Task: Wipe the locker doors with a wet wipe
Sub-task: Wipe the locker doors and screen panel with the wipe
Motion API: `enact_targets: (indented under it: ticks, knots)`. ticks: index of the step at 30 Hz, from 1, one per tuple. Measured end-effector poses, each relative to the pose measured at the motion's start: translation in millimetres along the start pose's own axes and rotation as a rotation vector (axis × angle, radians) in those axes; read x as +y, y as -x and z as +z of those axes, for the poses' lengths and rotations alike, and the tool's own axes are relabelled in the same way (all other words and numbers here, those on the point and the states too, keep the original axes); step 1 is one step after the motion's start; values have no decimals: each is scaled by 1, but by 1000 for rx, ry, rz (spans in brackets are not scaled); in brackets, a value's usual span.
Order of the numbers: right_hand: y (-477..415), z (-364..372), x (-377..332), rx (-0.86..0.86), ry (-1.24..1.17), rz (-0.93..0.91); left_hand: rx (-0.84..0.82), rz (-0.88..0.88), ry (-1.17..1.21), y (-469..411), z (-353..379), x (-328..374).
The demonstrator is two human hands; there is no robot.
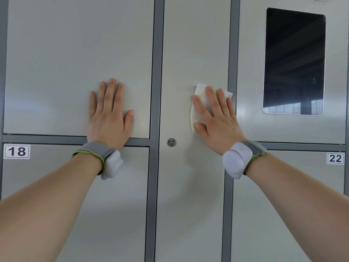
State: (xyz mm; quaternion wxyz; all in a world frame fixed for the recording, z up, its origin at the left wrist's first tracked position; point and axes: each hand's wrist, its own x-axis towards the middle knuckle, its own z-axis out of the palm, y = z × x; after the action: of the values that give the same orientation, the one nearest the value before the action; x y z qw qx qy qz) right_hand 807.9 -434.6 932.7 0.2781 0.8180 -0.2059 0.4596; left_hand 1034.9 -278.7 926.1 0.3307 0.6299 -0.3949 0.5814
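Fingers (pixel 211 99) of the right hand (pixel 217 121) are held straight and slightly spread. The wet wipe (pixel 200 90) is pressed flat beneath them against the narrow middle door (pixel 194 44), above and to the right of its keyhole (pixel 171 142); nothing is pinched or curled round. The wipe is crumpled, and its edges are seen past the fingertips and beside the thumb. The left hand (pixel 109 118) is laid flat on the upper left door (pixel 75 53), fingers straight and close together, with nothing held; it is judged to be used for bracing. No damp streaks or marks can be made out on any panel, so how much has been wiped cannot be told. The task is judged to be under way on the middle door, with the neighbouring doors probably left to do. A grey band (pixel 238 159) is worn on each wrist. Doors labelled 18 (pixel 16 151) and 22 (pixel 335 158) are seen lower down. A dark screen (pixel 293 61) is set into the upper right panel and may need to be skirted. Raised grey frame strips (pixel 157 72) are found between the doors, and the wipe could be snagged on them.
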Motion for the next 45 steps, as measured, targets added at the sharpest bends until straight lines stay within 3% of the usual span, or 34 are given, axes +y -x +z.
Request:
enact_targets:
  ticks: [7,15,23,31,40,45]
  knots:
    - [-45,-16,-3,38,-11,189,3,-3,10,-1,0,0]
    - [-6,9,-22,2,10,-75,-15,4,19,0,-3,1]
    - [-52,-11,-24,62,-11,140,-15,5,27,0,-2,0]
    - [-15,8,-37,17,26,-78,-26,22,41,1,-3,-1]
    - [-55,-13,-42,37,7,75,-20,22,44,0,-2,-1]
    - [-34,1,-46,23,31,-83,-28,29,57,1,-2,-3]
